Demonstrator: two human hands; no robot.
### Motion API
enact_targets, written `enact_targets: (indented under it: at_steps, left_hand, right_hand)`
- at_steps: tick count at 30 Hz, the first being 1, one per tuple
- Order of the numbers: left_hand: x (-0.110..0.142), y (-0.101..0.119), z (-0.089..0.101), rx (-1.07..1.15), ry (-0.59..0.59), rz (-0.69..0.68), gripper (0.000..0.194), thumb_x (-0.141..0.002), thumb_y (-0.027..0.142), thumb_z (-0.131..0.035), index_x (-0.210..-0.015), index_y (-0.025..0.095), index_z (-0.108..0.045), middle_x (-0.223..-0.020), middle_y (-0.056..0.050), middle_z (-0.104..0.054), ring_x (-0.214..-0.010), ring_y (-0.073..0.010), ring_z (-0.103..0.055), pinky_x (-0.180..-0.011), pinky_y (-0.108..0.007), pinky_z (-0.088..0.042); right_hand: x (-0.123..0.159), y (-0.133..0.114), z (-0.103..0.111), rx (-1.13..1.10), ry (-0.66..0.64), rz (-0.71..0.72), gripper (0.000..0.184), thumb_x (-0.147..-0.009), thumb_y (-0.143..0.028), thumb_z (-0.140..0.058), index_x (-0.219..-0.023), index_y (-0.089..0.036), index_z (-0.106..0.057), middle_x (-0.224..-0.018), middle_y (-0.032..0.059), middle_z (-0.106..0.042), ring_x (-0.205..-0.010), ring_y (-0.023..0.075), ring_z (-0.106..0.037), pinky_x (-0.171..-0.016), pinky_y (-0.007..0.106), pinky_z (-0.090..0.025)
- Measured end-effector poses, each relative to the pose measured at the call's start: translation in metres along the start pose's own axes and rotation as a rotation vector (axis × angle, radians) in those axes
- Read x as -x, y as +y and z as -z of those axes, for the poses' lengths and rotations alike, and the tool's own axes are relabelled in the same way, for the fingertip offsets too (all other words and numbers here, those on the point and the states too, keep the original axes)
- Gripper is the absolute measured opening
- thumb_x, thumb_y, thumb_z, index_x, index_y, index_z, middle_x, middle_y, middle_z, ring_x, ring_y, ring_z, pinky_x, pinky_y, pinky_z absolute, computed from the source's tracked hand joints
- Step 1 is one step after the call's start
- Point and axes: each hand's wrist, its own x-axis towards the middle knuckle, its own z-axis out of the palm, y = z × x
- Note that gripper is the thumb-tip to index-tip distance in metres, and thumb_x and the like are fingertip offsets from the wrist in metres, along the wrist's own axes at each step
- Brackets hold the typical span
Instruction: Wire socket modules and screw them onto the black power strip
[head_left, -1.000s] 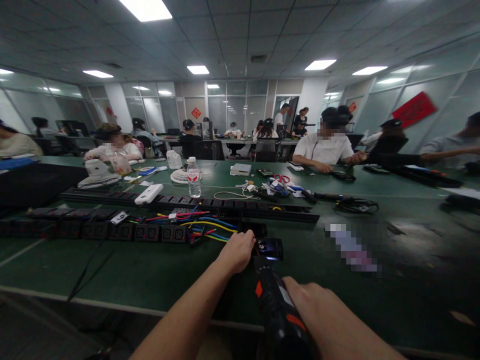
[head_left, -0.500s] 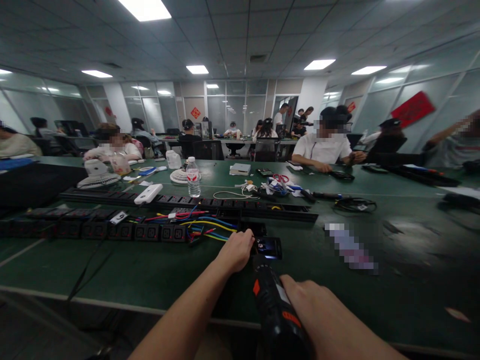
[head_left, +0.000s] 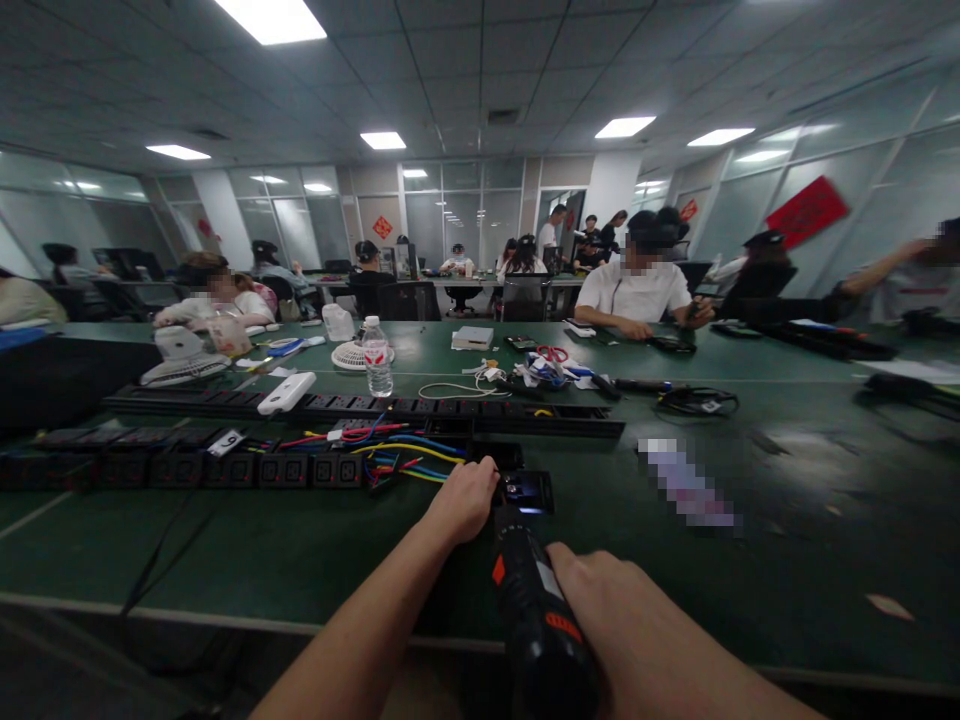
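My right hand point(head_left: 600, 600) is wrapped round a black cordless drill with orange markings point(head_left: 534, 600), its nose pointing away from me. At the drill's tip lies a small black device with a lit, shiny face point(head_left: 531, 490). My left hand point(head_left: 466, 498) is closed at that device's left edge; what its fingers grip is hidden. Loose red, yellow and blue wires point(head_left: 409, 450) run from a black row of power sockets point(head_left: 274, 470) towards my left hand. A longer black power strip point(head_left: 405, 408) lies behind.
On the green table point(head_left: 337, 570) stand a water bottle point(head_left: 378, 360) and a white adapter point(head_left: 286, 393). Farther back lie red-handled scissors point(head_left: 551, 353), tools and black cables point(head_left: 697, 400). A co-worker in a white shirt point(head_left: 637, 295) sits opposite; others sit beyond.
The whole view has shifted slightly, so things appear a little farther left. My hands, the drill and the device keep nearly the same places relative to each other.
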Motion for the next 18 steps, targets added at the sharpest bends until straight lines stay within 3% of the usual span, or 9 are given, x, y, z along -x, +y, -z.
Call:
enact_targets:
  at_steps: [5, 14, 18]
  left_hand:
    - [-0.0007, 0.0004, 0.0005, -0.005, -0.004, -0.003, 0.026, -0.102, 0.027, -0.022, -0.099, 0.019, -0.046, -0.090, -0.006, -0.062, -0.087, -0.0212, -0.058, -0.082, -0.034, -0.039]
    - [0.0002, 0.0000, 0.0001, 0.001, 0.017, -0.009, 0.025, -0.102, 0.028, -0.022, -0.098, 0.020, -0.045, -0.090, -0.006, -0.062, -0.085, -0.0210, -0.058, -0.080, -0.033, -0.040]
    - [0.0000, -0.0008, -0.0011, 0.007, 0.020, -0.011, 0.026, -0.103, 0.028, -0.021, -0.099, 0.019, -0.045, -0.091, -0.006, -0.062, -0.086, -0.0209, -0.058, -0.080, -0.033, -0.039]
  right_hand:
    - [0.0000, -0.0031, 0.0007, 0.012, 0.011, 0.009, 0.042, -0.066, -0.034, -0.073, -0.102, -0.013, -0.064, -0.098, 0.0154, -0.069, -0.081, 0.0289, -0.068, -0.071, 0.039, -0.055]
    - [0.0012, -0.0031, 0.0016, -0.002, 0.014, 0.006, 0.032, -0.067, -0.023, -0.069, -0.098, -0.016, -0.064, -0.093, 0.0115, -0.070, -0.080, 0.0262, -0.068, -0.069, 0.033, -0.052]
    - [0.0011, -0.0034, 0.0017, -0.003, -0.019, -0.012, 0.039, -0.062, -0.022, -0.072, -0.100, -0.015, -0.064, -0.096, 0.0127, -0.070, -0.081, 0.0285, -0.068, -0.069, 0.035, -0.053]
